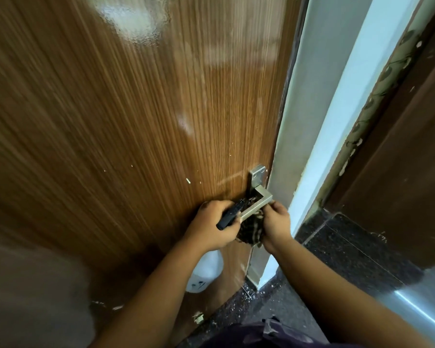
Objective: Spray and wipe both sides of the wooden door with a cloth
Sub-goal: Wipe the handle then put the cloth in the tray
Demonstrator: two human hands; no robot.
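Note:
The wooden door (126, 116) fills the left and middle of the view, glossy with wet-looking sheen near the top. Its metal lever handle (255, 205) sits at the door's right edge. My left hand (211, 226) grips the spray bottle by its black trigger head (230, 216); the white bottle body (206, 271) hangs below my wrist. My right hand (276, 226) holds a dark patterned cloth (251, 228) bunched around and under the handle. Both hands meet at the handle.
A white door frame (319, 126) runs down just right of the door. Beyond it stand a dark brown panel (399, 151) with peeling trim and a dark speckled stone floor (349, 247). A metal strip (417, 305) shines at the lower right.

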